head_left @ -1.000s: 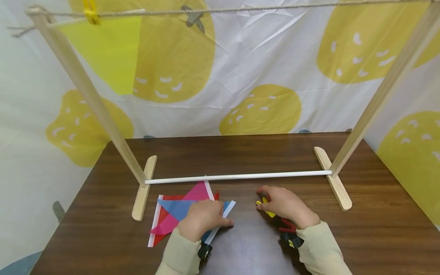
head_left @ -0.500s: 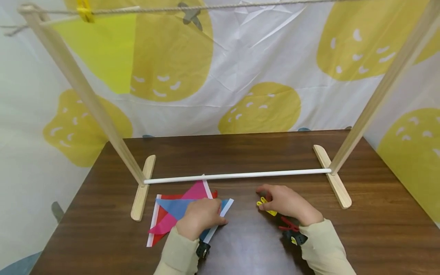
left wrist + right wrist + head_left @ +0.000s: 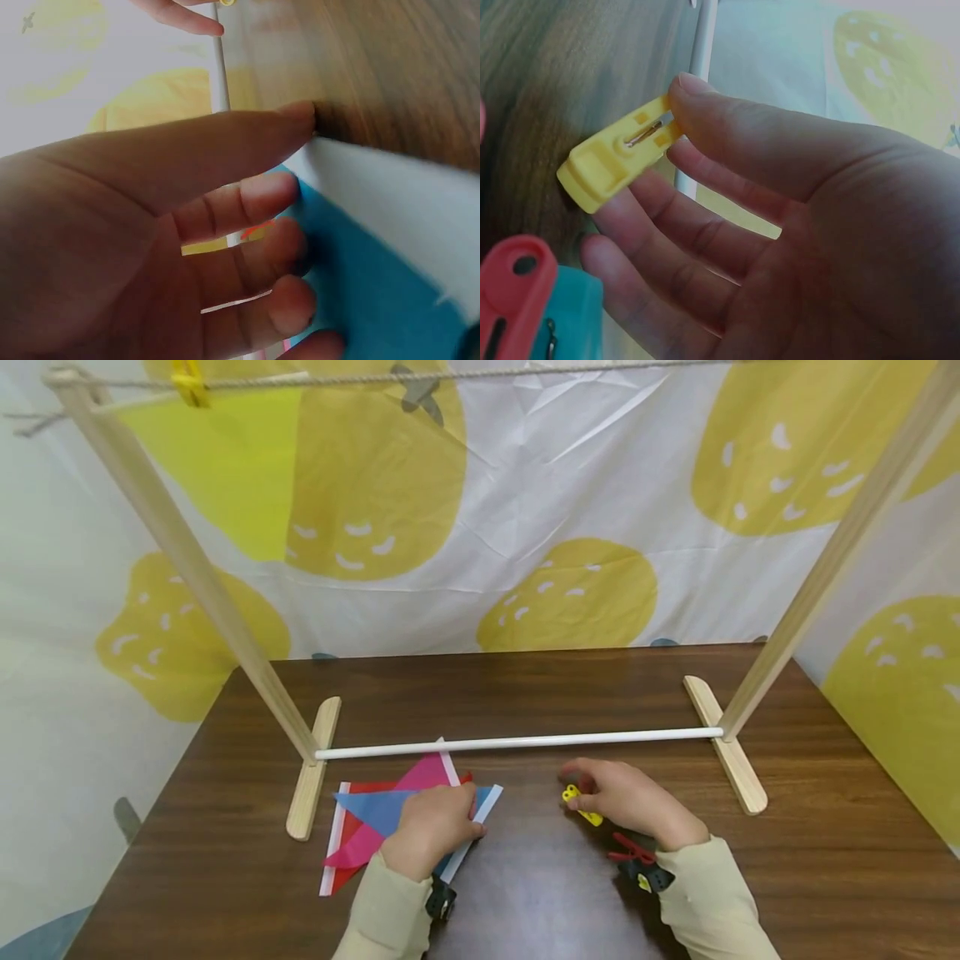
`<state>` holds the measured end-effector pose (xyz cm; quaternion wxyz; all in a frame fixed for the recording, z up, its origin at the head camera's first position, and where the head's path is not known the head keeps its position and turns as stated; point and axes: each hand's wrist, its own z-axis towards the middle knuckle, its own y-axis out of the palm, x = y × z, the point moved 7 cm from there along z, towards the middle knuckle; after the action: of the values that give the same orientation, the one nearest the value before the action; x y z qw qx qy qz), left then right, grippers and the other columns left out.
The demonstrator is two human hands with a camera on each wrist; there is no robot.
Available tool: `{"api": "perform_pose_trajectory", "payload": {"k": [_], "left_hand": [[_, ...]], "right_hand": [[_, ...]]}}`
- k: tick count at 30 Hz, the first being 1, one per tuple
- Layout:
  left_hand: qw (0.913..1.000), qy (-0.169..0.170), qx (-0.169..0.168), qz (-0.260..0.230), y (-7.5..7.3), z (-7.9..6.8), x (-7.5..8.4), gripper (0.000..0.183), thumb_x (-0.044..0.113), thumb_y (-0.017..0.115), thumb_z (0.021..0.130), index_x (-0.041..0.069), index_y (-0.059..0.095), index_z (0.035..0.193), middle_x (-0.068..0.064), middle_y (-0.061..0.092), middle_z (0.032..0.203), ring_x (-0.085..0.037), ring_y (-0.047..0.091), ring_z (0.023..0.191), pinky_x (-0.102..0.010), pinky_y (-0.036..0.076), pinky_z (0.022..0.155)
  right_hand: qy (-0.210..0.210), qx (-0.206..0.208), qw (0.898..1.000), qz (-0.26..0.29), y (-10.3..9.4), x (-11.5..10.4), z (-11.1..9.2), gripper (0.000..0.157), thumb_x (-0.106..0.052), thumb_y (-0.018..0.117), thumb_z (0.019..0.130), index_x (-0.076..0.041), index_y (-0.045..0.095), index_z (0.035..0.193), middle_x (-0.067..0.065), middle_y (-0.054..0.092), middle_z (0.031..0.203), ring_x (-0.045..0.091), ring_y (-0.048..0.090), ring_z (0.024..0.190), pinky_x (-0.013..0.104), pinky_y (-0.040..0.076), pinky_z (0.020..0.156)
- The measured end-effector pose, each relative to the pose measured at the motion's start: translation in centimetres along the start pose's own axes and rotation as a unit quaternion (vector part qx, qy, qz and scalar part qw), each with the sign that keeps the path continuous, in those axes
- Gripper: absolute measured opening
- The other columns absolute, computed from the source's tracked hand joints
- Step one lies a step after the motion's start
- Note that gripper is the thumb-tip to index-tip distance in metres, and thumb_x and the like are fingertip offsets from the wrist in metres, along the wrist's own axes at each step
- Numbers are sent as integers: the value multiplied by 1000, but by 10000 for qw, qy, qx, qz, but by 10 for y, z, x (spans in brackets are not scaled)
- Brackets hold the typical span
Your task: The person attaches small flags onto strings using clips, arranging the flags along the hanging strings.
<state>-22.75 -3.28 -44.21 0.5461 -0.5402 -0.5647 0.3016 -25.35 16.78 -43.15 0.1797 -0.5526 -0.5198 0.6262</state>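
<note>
My left fingers [image 3: 456, 799] rest on a blue pennant [image 3: 377, 807] lying over a pink pennant [image 3: 427, 774] and a red pennant [image 3: 348, 835]; whether I pinch it, I can't quite tell. My right fingers [image 3: 588, 770] pinch a yellow clip [image 3: 588, 815], with a red clip [image 3: 631, 848] nearby. Above, a second yellow clip [image 3: 190, 383] holds a yellow pennant [image 3: 225, 460] to the rope [image 3: 525, 372].

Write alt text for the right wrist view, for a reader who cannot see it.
A right hand pinches a yellow clothespin, brown tabletop behind it. Parts of a red clip and a teal object show at lower left.
</note>
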Motion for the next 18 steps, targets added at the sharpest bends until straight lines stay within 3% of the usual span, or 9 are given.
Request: {"api": "perform_pose_trajectory", "payload": {"k": [11, 18], "left_hand": [[9990, 124, 330, -273, -5, 1, -5, 30, 30, 74, 67, 16, 48, 74, 3, 47, 64, -14, 48, 60, -31, 36, 47], [9988, 161, 334, -316, -6, 2, -7, 32, 26, 73, 66, 14, 51, 86, 2, 50, 70, -15, 50, 63, -31, 39, 49]], "right_hand": [[175, 274, 9994, -134, -7, 1, 2, 43, -27, 67, 78, -15, 56, 118, -4, 59, 86, 11, 54, 78, 33, 43, 68], [230, 459, 9986, -104, -10, 2, 2, 36, -26, 67, 77, -15, 56, 110, -7, 56, 80, 9, 52, 68, 30, 42, 62]]}}
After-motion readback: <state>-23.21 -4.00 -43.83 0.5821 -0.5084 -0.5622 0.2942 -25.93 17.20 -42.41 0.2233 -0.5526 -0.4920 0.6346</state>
